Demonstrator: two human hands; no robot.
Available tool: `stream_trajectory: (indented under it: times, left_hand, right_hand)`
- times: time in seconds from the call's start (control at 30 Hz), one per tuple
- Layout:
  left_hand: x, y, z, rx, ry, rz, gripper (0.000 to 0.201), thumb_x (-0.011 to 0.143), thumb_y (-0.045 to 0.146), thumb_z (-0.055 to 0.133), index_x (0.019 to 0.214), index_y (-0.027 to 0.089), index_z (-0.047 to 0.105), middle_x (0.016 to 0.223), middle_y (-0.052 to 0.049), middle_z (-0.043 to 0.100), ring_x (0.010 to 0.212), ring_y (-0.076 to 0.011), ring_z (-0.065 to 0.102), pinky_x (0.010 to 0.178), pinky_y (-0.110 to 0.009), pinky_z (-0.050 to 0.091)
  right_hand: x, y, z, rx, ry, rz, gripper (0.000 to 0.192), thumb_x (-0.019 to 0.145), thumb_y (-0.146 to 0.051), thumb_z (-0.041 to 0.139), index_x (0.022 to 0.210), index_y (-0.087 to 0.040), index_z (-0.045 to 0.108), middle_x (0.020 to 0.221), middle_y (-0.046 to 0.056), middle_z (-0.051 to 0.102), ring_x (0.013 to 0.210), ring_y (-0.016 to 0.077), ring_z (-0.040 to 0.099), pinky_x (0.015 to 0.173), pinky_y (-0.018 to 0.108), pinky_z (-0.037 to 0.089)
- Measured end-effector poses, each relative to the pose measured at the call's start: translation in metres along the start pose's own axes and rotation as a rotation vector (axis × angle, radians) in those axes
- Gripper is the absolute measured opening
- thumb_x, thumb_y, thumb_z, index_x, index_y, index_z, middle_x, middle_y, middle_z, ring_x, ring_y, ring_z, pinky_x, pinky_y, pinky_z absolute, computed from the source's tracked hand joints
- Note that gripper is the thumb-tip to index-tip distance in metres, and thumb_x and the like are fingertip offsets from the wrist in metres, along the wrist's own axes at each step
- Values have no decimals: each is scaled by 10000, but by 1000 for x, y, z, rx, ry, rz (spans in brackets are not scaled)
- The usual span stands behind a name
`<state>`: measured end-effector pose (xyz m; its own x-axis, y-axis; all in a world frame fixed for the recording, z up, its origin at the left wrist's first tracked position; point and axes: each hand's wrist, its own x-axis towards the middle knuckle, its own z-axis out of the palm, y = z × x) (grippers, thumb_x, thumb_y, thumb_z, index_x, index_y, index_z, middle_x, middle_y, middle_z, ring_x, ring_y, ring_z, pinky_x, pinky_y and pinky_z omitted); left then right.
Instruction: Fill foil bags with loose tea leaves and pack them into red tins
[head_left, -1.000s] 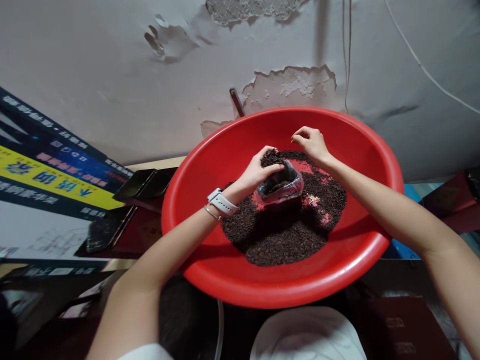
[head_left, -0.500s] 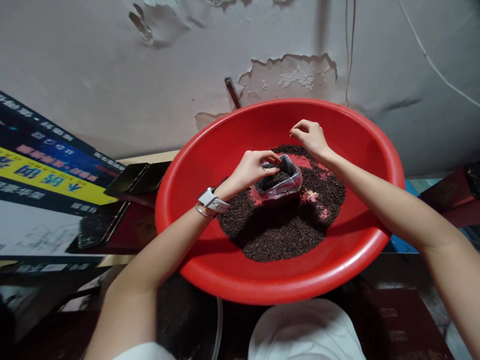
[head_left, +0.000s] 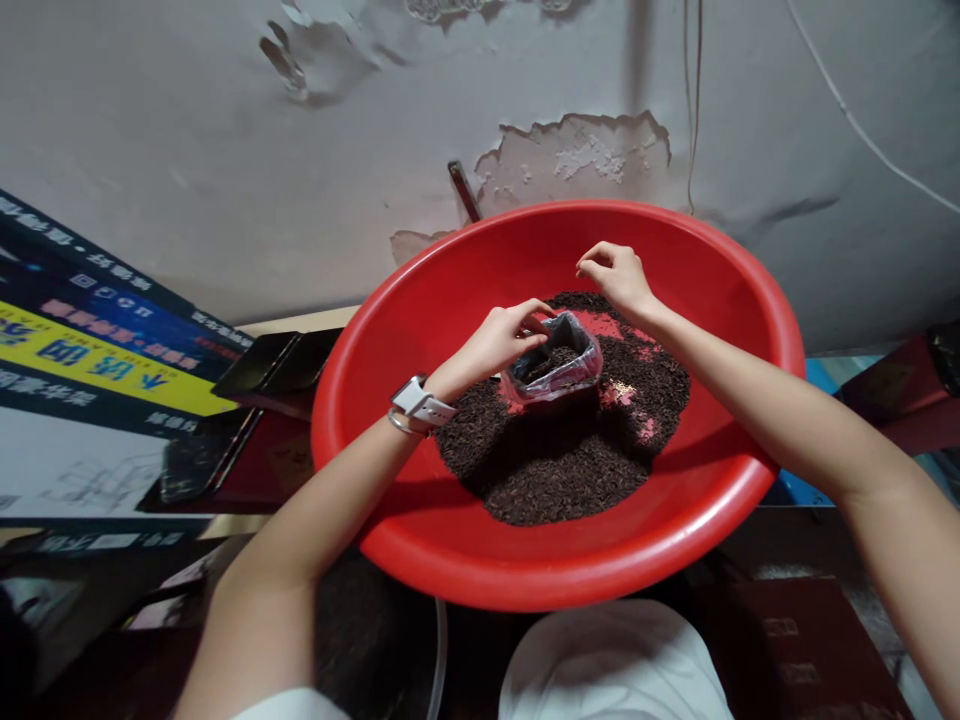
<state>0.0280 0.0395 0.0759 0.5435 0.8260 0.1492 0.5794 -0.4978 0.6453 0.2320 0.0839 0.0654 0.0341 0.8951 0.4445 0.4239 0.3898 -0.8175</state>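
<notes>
A clear plastic bag [head_left: 556, 385], squared in shape and with its mouth up, stands among loose dark tea leaves [head_left: 570, 480] in a wide red basin [head_left: 570, 578]. Dark leaves also show inside it. My left hand [head_left: 504, 340] is over the bag's left rim, thumb and fingers apart, holding nothing that I can see; whether it touches the plastic I cannot tell. Above the leaves at the basin's far right, my right hand [head_left: 616, 275] has its thumb and forefinger pinched together. What sits in that pinch, if anything, is too small to make out.
Behind the basin rises a wall [head_left: 187, 150] with peeling paint and hanging cords. Dark red boxes [head_left: 262, 455] and printed cardboard [head_left: 97, 350] stand at the left. More red boxes [head_left: 896, 395] are at the right.
My left hand has shifted slightly left, and its fingers have come away from over the bag's mouth a little. My right hand keeps its pinch almost in place.
</notes>
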Motion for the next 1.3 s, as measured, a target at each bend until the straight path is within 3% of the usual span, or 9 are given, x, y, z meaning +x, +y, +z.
stream_trajectory:
  times: [0.17, 0.37, 0.5, 0.6, 1.03, 1.17, 1.3]
  left_hand:
    - [1, 3, -5, 43, 6, 12, 220, 795, 265, 701, 989, 164, 731, 991, -65, 751, 946, -207, 682, 901, -343, 507]
    - [1, 7, -6, 66, 69, -61, 379, 885, 462, 574, 841, 136, 761, 738, -36, 722, 736, -175, 648, 706, -272, 489]
    - [3, 3, -5, 29, 70, 1, 265, 789, 362, 688, 914, 135, 746, 830, -50, 741, 789, -179, 657, 748, -278, 501]
    - [4, -2, -4, 40, 74, 16, 290, 719, 262, 734, 977, 131, 721, 842, -55, 737, 785, -177, 661, 756, -297, 518]
    - [4, -8, -3, -81, 4, -38, 315, 737, 122, 667, 1049, 136, 700, 980, -94, 763, 950, -229, 714, 911, -398, 547]
    - [3, -5, -2, -93, 8, -41, 308, 794, 209, 671, 1094, 144, 699, 1029, -93, 759, 1005, -237, 703, 939, -391, 534]
    - [3, -1, -3, 37, 73, -51, 327, 918, 389, 551, 1036, 149, 738, 904, -77, 773, 954, -249, 705, 933, -401, 524]
  right_hand:
    - [0, 0, 1, -3, 9, -9, 114, 774, -189, 527, 723, -183, 630, 789, 27, 690, 814, 179, 629, 864, 370, 489]
    - [0, 0, 1, -13, -1, -15, 124, 780, -200, 523, 719, -190, 631, 799, 28, 699, 818, 179, 629, 874, 375, 492]
    - [-1, -3, 1, -8, -9, -1, 126, 778, -176, 524, 711, -179, 630, 805, 37, 695, 830, 182, 628, 879, 374, 485]
    - [-2, -3, 1, -10, -15, 1, 126, 780, -170, 522, 722, -171, 634, 806, 38, 694, 822, 176, 628, 870, 365, 486]
    - [-4, -6, 1, -33, -30, 8, 123, 784, -159, 520, 738, -151, 633, 791, 38, 685, 813, 165, 628, 853, 340, 481]
    - [-3, -6, 1, -45, -33, 9, 125, 782, -157, 519, 738, -149, 636, 792, 38, 686, 812, 166, 626, 856, 344, 481]
    - [-2, -6, 1, -52, -40, 11, 131, 786, -162, 522, 750, -145, 647, 807, 42, 688, 827, 170, 623, 880, 357, 475]
